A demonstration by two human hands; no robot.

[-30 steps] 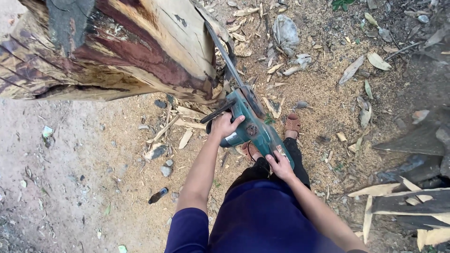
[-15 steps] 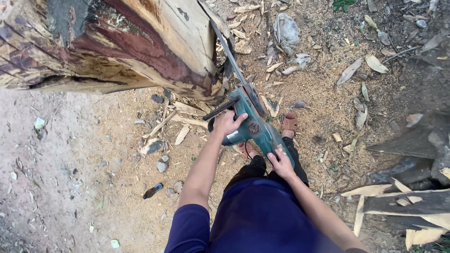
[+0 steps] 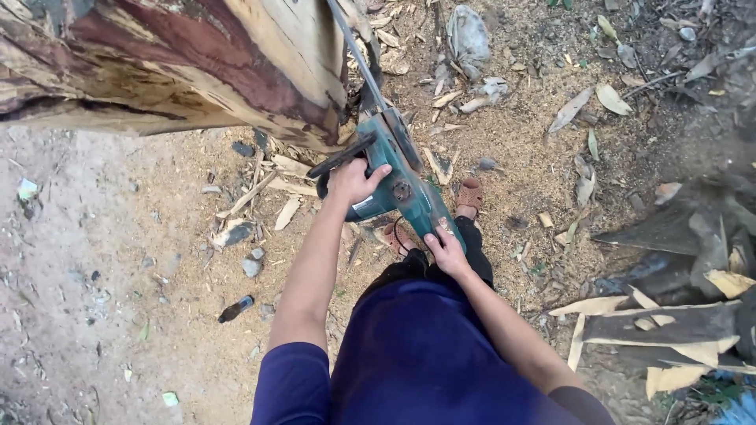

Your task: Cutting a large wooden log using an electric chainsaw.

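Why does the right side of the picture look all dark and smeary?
In the head view, the wood scraps at the right edge lie in shade and look smeared, likely by camera motion; the sawdust ground in the middle is evenly lit with no glare; the left hand, right hand and green chainsaw are fairly sharp.

place: outdoor wood-cutting yard | signs: big log, sawdust-covered ground, split offcuts
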